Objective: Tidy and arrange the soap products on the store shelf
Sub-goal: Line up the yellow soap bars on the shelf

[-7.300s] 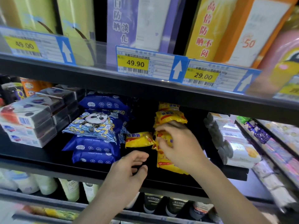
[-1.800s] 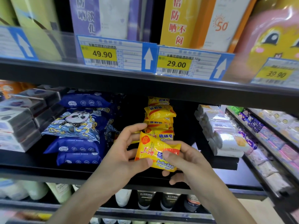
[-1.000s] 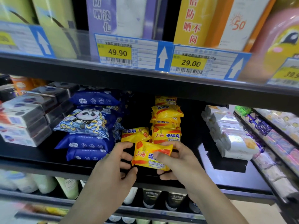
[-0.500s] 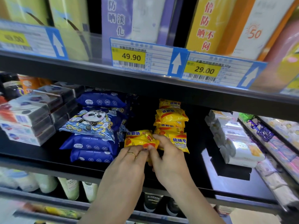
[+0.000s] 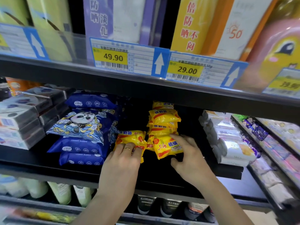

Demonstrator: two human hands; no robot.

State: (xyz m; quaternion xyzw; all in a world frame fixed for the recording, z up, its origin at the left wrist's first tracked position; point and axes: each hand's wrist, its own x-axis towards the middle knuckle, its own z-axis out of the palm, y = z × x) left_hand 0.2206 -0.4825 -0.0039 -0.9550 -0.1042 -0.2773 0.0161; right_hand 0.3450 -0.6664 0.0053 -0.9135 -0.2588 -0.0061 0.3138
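Yellow soap packs lie in the middle of the black shelf (image 5: 154, 176). A stack of them (image 5: 164, 117) rises at the back. My right hand (image 5: 190, 158) holds the front yellow pack (image 5: 167, 147) at its right end, fingers on top and thumb beneath. It leans against the foot of the stack. My left hand (image 5: 123, 159) rests its fingers on another yellow pack (image 5: 129, 138) just to the left; a further yellow pack peeks out under that hand. A ring sits on one left finger.
Blue panda-print packs (image 5: 78, 124) are piled to the left, with grey boxes (image 5: 21, 116) beyond them. White wrapped bars (image 5: 227, 143) line the right. The upper shelf edge with price tags (image 5: 113, 57) overhangs closely. Bottles (image 5: 65, 192) stand below.
The yellow pack I held in both hands in front of the shelf has gone onto it. My hands have parted, the left onto the left pack, the right staying on the front pack.
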